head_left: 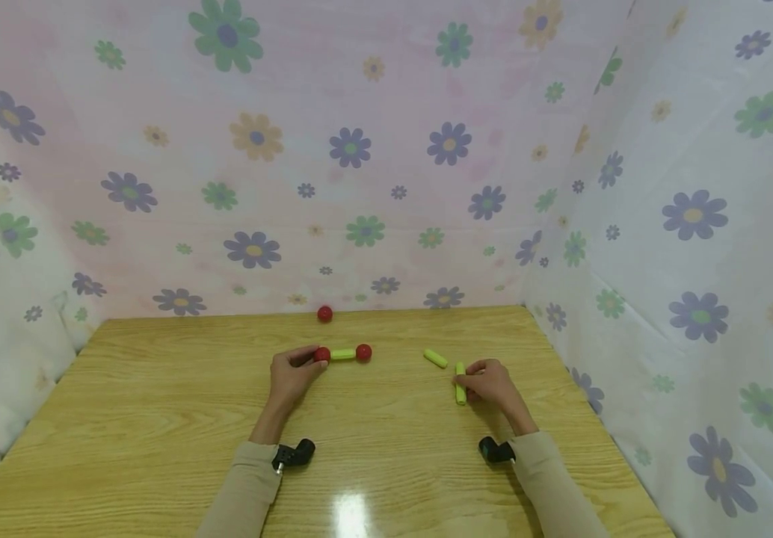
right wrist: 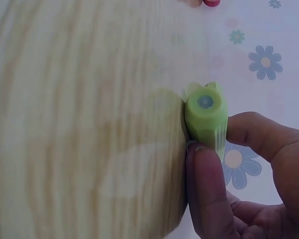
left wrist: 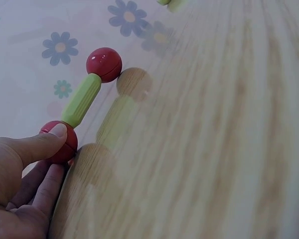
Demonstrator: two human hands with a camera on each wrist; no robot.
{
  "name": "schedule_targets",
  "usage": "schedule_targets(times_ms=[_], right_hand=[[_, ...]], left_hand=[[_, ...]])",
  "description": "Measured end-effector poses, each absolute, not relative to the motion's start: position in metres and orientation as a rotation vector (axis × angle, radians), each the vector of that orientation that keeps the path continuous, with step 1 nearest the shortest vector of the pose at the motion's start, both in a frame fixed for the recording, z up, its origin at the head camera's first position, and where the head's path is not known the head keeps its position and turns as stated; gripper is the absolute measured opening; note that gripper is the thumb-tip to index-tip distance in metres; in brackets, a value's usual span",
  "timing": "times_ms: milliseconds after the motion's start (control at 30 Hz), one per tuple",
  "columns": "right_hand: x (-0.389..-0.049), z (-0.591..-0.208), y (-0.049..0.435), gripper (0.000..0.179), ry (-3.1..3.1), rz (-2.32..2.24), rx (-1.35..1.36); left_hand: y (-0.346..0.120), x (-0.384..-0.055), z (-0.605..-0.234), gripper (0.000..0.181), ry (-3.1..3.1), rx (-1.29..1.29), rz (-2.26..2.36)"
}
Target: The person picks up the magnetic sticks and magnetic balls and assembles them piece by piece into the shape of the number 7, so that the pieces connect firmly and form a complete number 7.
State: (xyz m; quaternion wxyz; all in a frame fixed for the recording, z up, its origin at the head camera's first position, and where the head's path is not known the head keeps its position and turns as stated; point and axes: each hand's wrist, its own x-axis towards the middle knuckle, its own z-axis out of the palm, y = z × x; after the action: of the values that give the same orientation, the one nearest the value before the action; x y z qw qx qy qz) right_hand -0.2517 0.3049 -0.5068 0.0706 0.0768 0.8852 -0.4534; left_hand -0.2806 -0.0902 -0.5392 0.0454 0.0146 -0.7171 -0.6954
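Note:
Two red balls are joined by a ribbed green rod (head_left: 342,355) on the wooden table. My left hand (head_left: 292,377) pinches the near red ball (left wrist: 66,144) between thumb and fingers, while the far red ball (head_left: 363,353) sticks out to the right. Over on the right, my right hand (head_left: 490,381) grips a second green rod (head_left: 461,395) between thumb and fingers, right at the table surface. That rod's end, with a round silvery disc in it, faces the right wrist camera. Just beyond it a third green rod (head_left: 436,359) lies loose at a slant.
One more red ball (head_left: 324,314) rests at the table's back edge, behind the joined piece. Flowered cloth (head_left: 386,149) hangs behind the table and along its sides. Light glares off the wooden table (head_left: 373,418) near the front.

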Motion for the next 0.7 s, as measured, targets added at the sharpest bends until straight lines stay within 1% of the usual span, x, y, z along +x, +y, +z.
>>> schedule_targets(times_ms=[300, 467, 567, 700], right_hand=[[-0.253, -0.508, 0.311, 0.038, 2.62, -1.389, 0.191], [-0.252, -0.508, 0.318, 0.041, 2.549, -1.431, 0.109], [-0.251, -0.506, 0.321, 0.046, 2.515, -1.45, 0.05], [-0.25, -0.506, 0.323, 0.051, 2.487, -1.463, 0.038]], left_hand=[[-0.089, -0.279, -0.538, 0.039, -2.191, 0.043, -2.113], [-0.089, -0.279, -0.538, 0.039, -2.204, 0.047, -2.092], [-0.09, -0.279, -0.538, 0.038, -2.205, 0.036, -2.084], [-0.09, -0.28, -0.538, 0.038, -2.205, 0.035, -2.085]])
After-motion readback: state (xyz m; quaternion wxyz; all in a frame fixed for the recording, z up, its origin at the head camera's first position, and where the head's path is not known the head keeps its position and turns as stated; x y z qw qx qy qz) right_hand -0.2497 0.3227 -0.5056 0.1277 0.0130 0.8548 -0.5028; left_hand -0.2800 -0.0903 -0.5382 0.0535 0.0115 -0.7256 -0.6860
